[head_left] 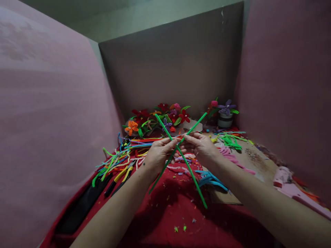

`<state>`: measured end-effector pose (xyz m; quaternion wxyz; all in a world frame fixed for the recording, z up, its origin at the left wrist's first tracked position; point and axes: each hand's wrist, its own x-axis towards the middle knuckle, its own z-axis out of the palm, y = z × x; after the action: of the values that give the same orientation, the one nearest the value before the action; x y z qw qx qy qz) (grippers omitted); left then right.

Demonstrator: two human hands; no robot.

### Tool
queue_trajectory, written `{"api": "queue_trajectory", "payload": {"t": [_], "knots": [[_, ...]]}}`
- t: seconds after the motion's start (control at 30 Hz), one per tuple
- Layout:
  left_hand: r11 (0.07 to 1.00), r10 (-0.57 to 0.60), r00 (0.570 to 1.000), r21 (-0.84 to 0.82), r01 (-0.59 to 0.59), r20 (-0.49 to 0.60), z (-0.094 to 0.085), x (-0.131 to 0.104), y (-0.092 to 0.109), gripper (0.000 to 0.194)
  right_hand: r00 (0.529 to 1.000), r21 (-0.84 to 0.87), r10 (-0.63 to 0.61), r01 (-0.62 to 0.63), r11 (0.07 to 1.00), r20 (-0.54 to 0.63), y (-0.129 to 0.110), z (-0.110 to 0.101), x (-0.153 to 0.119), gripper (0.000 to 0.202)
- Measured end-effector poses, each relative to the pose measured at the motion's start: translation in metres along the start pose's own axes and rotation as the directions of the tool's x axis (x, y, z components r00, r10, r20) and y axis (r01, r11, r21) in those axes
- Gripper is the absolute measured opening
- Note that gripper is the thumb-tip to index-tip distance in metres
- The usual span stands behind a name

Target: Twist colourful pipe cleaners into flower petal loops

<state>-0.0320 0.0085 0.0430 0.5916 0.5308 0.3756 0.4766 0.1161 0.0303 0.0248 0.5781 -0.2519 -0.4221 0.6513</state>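
Note:
Two green pipe cleaners (190, 172) cross in an X in front of me, above the red cloth. My left hand (162, 151) pinches one of them close to the crossing. My right hand (200, 146) pinches the other just right of that point. Both sets of fingertips almost meet there. The long ends stick out above and below the hands. Blue pipe cleaners (210, 179) lie on cardboard below my right hand. Pliers with yellow and black handles (120, 175) rest left of my left wrist.
Fuzzy flowers (141, 115) line the back, and a small pot (225, 120) holds more. Loose pipe cleaners (116, 160) are heaped at left. Green pieces (231, 142) and pink pieces (229, 156) lie on the board at right. A pink glue gun (292, 189) sits far right. Pink walls flank the table.

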Motion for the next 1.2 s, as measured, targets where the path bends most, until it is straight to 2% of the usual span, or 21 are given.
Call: {"api": "queue_trajectory", "payload": {"t": [0.13, 0.3, 0.43, 0.57, 0.7, 0.97, 1.07, 1.2], "knots": [[0.998, 0.002, 1.000, 0.063, -0.001, -0.013, 0.002, 0.002, -0.002, 0.033, 0.999, -0.018, 0.022, -0.022, 1.000, 0.039, 0.001, -0.003, -0.009, 0.020], [0.995, 0.045, 0.999, 0.087, -0.044, -0.001, 0.011, 0.002, -0.004, 0.027, 0.993, -0.009, 0.071, -0.070, 0.997, 0.090, 0.002, -0.001, -0.019, 0.023], [0.996, 0.043, 0.999, 0.080, -0.044, 0.012, 0.018, 0.003, -0.002, 0.027, 0.991, -0.006, 0.101, -0.101, 0.995, 0.090, 0.003, -0.001, -0.019, 0.021], [0.997, 0.032, 0.999, 0.068, -0.032, 0.013, 0.017, 0.006, -0.002, 0.031, 0.983, 0.002, 0.125, -0.126, 0.992, 0.132, 0.001, -0.005, -0.016, 0.018], [0.998, -0.004, 1.000, 0.058, 0.004, -0.012, 0.016, 0.010, -0.006, 0.026, 0.977, -0.001, 0.141, -0.143, 0.990, 0.159, 0.000, -0.007, -0.017, 0.015], [0.998, -0.026, 1.000, 0.057, 0.025, 0.016, 0.014, 0.013, -0.015, 0.021, 0.979, -0.062, 0.131, -0.122, 0.991, 0.155, 0.005, -0.012, -0.016, 0.008], [0.997, -0.064, 0.997, 0.045, 0.062, 0.038, 0.008, 0.014, -0.015, 0.018, 0.973, -0.058, 0.197, -0.192, 0.980, 0.120, 0.006, -0.016, -0.014, 0.009], [0.996, -0.042, 0.995, -0.074, 0.048, 0.088, 0.000, 0.013, -0.021, 0.024, 0.962, 0.005, 0.268, -0.269, 0.963, 0.053, 0.005, -0.021, -0.015, 0.005]]}}
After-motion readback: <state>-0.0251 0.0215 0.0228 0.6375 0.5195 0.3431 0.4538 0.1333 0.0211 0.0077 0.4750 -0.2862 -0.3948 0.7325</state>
